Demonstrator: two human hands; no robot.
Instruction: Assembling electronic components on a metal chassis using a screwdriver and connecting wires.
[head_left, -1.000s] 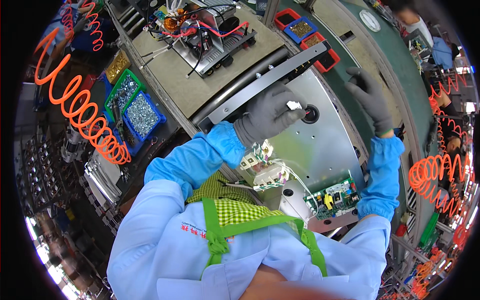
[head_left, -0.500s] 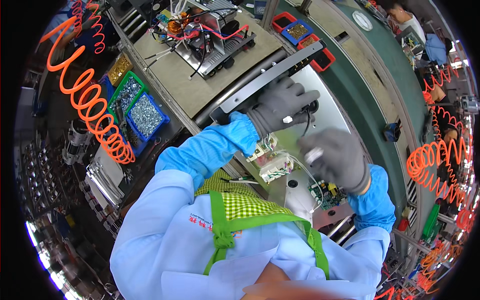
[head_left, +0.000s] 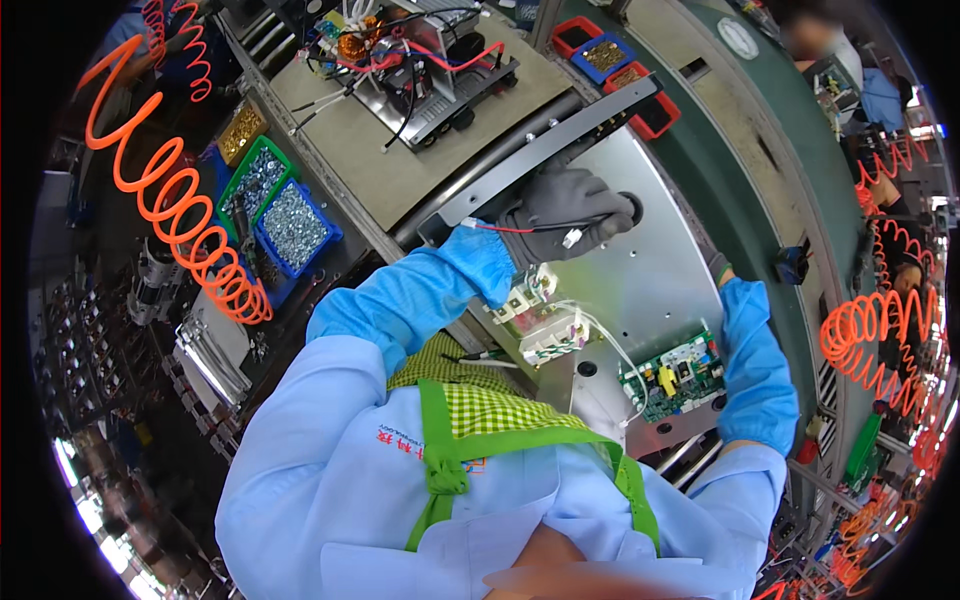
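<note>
The left hand (head_left: 570, 205) looks to have its grip clamped on a red-and-black cable (head_left: 516, 230) right by the black grommet (head_left: 632, 207) in the metal panel (head_left: 640, 290); can't tell about the right hand (head_left: 716, 262), mostly hidden past the edge. Green circuit board (head_left: 672, 382) and white terminal blocks (head_left: 555, 337) already sit on the panel, but that cable's plug (head_left: 471, 224) is loose, so I'd guess the wiring's unfinished.

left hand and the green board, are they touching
Apart: the head view plainly shows a stretch of metal panel between the left hand and the green board.
</note>
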